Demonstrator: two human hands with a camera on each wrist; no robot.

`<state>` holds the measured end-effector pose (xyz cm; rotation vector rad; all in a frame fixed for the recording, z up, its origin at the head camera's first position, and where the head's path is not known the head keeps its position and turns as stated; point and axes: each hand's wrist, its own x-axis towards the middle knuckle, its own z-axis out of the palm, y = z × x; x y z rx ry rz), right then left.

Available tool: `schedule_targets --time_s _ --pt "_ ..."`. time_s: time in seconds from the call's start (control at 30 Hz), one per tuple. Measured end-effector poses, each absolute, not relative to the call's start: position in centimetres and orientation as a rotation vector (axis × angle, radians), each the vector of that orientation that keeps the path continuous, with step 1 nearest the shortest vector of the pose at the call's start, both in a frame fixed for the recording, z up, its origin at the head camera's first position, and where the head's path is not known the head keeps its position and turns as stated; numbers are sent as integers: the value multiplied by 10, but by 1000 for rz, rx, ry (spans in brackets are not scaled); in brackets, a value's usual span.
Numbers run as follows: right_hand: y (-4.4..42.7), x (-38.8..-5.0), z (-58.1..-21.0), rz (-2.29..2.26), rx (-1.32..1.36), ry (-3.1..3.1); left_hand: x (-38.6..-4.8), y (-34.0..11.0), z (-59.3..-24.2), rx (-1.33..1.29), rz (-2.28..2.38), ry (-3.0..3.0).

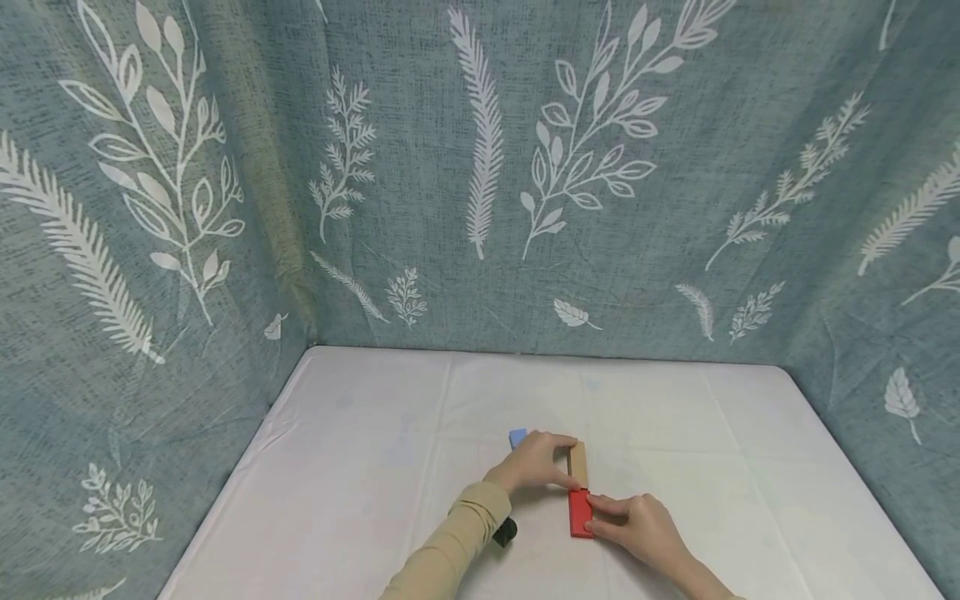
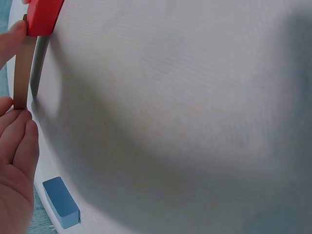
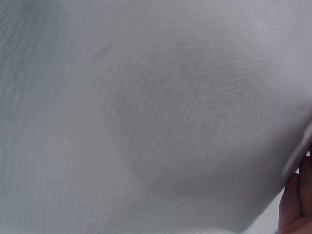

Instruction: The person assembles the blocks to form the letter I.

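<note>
My left hand [image 1: 531, 460] pinches a flat tan block [image 1: 578, 464] lengthwise, thumb at its near end and fingers at its far end. Directly in front of that block lies a red rectangular block [image 1: 580, 514], end to end with it. My right hand [image 1: 637, 525] grips the red block's right side between thumb and fingers. In the left wrist view, the tan block [image 2: 22, 73] meets the red block [image 2: 45, 17], and a dark grey-green strip [image 2: 39, 66] runs alongside. Only some right-hand fingers [image 3: 291, 200] show in the right wrist view; the blocks are hidden there.
A small blue block [image 1: 517, 437] lies behind the left hand, partly covered by it; the left wrist view shows the blue block [image 2: 61, 202] whole. White cloth [image 1: 375, 433] covers the table. Leaf-patterned green curtains [image 1: 420, 208] surround its back and sides. A black object [image 1: 506, 532] sits by the left wrist.
</note>
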<state>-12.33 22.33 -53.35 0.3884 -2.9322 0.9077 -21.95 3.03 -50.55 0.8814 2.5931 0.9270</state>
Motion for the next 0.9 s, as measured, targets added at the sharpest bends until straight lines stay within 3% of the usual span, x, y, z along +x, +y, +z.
schedule_targets --time_s 0.9 --pt "224 -122 -531 918 384 -2953 -216 31 -502 770 949 2522"
